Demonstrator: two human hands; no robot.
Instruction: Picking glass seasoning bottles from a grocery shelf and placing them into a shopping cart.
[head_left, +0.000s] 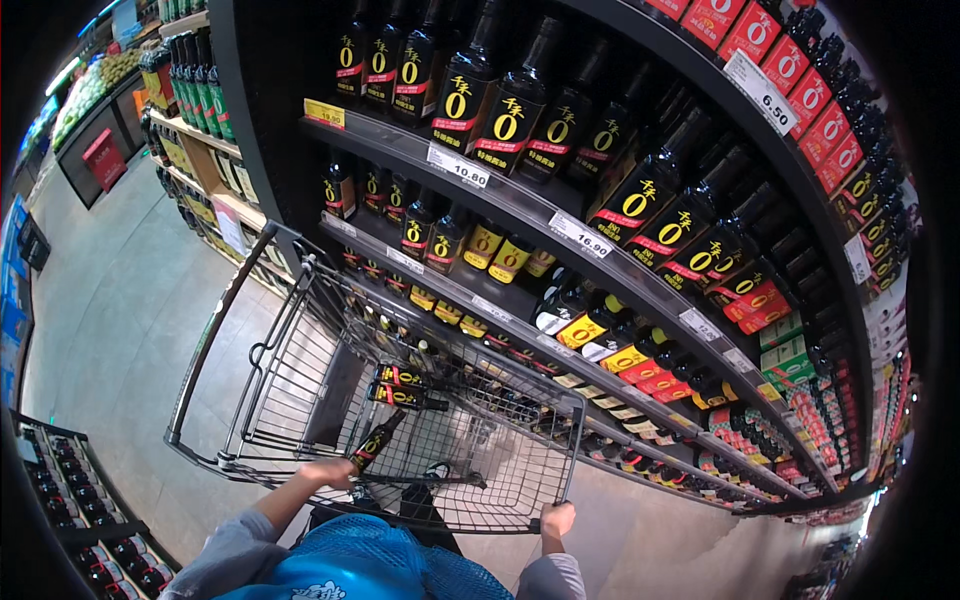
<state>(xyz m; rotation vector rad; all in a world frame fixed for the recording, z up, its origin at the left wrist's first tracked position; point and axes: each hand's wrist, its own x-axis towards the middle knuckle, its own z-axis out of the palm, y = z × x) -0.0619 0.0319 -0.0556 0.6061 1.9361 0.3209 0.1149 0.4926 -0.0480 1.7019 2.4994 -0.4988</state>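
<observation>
My left hand (330, 474) grips the lower end of a dark soy sauce bottle (377, 442) with yellow writing on its label. The bottle is tilted, its neck pointing away from me, over the near side of a wire shopping cart (517, 487). On the near right corner of the cart's rim, my right hand (557, 517) is closed around the frame. Two similar bottles, a farther one (399, 374) and a nearer one (394, 395), lie side by side on the basket floor.
Beyond the cart, a black shelf unit (517, 187) holds rows of bottles and red boxes (786, 67), with price tags along its edges. A wooden shelf (187, 142) stands at upper left, a produce stand (90, 127) behind it. Bottle racks (82, 495) sit at lower left.
</observation>
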